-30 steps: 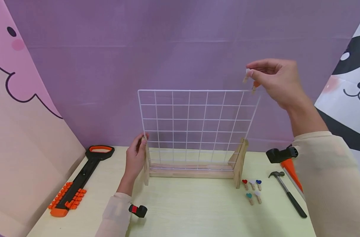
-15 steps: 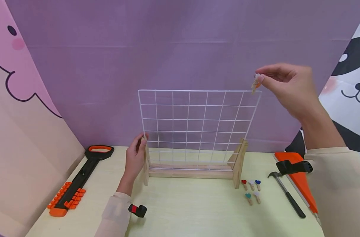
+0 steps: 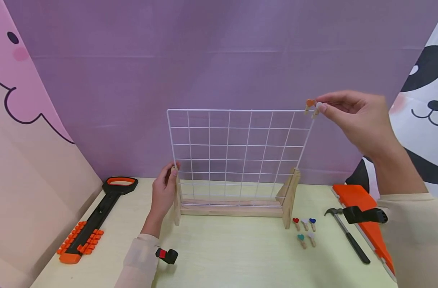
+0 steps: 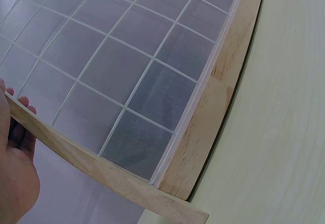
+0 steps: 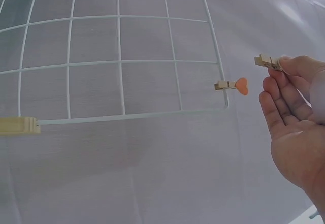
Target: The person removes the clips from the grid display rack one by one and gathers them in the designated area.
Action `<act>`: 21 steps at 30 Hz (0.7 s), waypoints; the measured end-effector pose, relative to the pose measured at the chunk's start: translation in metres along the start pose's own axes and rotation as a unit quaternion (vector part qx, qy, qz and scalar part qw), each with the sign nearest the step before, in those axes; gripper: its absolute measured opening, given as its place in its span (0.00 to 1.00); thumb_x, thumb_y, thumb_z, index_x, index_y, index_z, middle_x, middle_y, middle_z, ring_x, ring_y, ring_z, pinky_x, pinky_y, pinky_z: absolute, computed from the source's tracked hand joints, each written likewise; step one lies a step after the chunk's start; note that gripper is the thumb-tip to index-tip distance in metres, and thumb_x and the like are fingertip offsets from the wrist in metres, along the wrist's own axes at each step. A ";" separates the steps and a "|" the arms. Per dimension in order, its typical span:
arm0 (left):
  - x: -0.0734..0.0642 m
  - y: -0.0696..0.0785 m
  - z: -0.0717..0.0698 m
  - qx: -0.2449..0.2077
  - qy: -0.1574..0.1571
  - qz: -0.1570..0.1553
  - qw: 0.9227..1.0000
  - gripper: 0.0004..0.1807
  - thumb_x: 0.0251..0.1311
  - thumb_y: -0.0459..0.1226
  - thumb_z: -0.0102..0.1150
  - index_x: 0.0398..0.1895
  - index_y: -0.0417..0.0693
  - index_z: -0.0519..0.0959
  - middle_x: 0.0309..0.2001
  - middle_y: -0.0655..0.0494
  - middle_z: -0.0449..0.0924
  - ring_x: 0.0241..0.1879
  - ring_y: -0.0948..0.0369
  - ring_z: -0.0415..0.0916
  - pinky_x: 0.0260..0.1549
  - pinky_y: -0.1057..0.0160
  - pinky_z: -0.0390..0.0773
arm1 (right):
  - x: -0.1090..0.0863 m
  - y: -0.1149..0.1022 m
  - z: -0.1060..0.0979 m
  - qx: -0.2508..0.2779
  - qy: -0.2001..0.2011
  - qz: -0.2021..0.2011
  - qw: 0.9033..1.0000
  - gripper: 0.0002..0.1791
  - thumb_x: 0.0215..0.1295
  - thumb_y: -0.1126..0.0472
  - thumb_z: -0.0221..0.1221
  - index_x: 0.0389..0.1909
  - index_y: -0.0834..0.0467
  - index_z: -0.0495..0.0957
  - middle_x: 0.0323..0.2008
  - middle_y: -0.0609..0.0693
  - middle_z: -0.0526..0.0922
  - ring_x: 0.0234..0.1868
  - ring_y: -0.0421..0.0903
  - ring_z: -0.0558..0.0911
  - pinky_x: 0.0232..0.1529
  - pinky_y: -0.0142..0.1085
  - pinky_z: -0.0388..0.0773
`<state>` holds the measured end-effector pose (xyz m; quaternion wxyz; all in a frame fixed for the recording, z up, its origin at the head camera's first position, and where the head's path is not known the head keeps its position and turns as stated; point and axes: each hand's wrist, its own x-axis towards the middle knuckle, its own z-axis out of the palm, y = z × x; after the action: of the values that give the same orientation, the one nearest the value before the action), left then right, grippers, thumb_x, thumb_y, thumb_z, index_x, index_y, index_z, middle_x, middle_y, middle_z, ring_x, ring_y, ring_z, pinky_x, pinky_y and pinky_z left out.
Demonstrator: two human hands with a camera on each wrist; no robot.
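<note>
My right hand [image 3: 361, 120] pinches a small wooden clothespin with a white heart [image 3: 318, 107] between thumb and forefinger, near the upper right corner of a white wire grid [image 3: 228, 128]. In the right wrist view that clothespin [image 5: 267, 61] is apart from the wire. A clothespin with an orange heart [image 5: 241, 86] is clipped on the grid's top wire, close to the same corner. Low on the left side, my left hand [image 3: 163, 189] grips the wooden upright [image 4: 101, 168] of the stand, fingers behind it. The grid stands upright in this stand's wooden base [image 3: 231, 211].
Several heart clothespins [image 3: 300, 238] lie on the table right of the stand. Beyond them are a claw hammer [image 3: 352, 240] and an orange tool [image 3: 363, 216], partly behind the right sleeve. A black and orange tool [image 3: 100, 212] lies at left. A purple backdrop [image 3: 222, 60] hangs behind.
My right hand has moved right and down, carrying the white-heart clothespin from left of the orange one to its right. The left hand stays on the upright.
</note>
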<state>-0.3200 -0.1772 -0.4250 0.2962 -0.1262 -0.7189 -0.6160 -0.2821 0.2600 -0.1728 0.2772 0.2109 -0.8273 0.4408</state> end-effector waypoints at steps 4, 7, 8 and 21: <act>0.001 -0.001 -0.001 -0.002 -0.003 0.001 1.000 0.21 0.80 0.39 0.49 0.69 0.38 0.73 0.63 0.34 0.78 0.66 0.48 0.76 0.62 0.82 0.70 | -0.002 0.007 0.001 0.005 0.000 0.003 1.000 0.16 0.71 0.60 0.65 0.57 0.58 0.85 0.43 0.31 0.87 0.49 0.32 0.82 0.48 0.14 0.75; 0.001 -0.002 -0.001 -0.003 -0.005 0.000 1.000 0.21 0.80 0.39 0.49 0.69 0.38 0.73 0.63 0.35 0.78 0.66 0.49 0.76 0.62 0.82 0.70 | -0.004 0.012 0.002 0.016 -0.002 0.000 1.000 0.16 0.70 0.61 0.65 0.56 0.60 0.85 0.41 0.32 0.88 0.47 0.33 0.84 0.48 0.14 0.76; 0.001 -0.002 -0.001 -0.003 -0.005 0.000 1.000 0.21 0.80 0.39 0.49 0.69 0.39 0.73 0.63 0.35 0.79 0.66 0.49 0.76 0.62 0.82 0.70 | -0.005 0.013 0.003 0.017 -0.002 0.000 1.000 0.16 0.70 0.62 0.65 0.56 0.60 0.85 0.41 0.32 0.88 0.46 0.33 0.84 0.47 0.14 0.76; 0.000 -0.003 0.001 0.000 0.002 -0.001 1.000 0.22 0.80 0.39 0.49 0.69 0.37 0.73 0.64 0.38 0.79 0.67 0.48 0.75 0.62 0.82 0.69 | -0.031 0.038 0.013 -0.025 -0.019 0.042 0.999 0.18 0.72 0.55 0.64 0.58 0.57 0.84 0.39 0.25 0.86 0.46 0.31 0.81 0.44 0.16 0.76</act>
<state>-0.3223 -0.1773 -0.4274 0.2971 -0.1240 -0.7185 -0.6165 -0.2845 0.2722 -0.2218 0.2473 0.1772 -0.8513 0.4274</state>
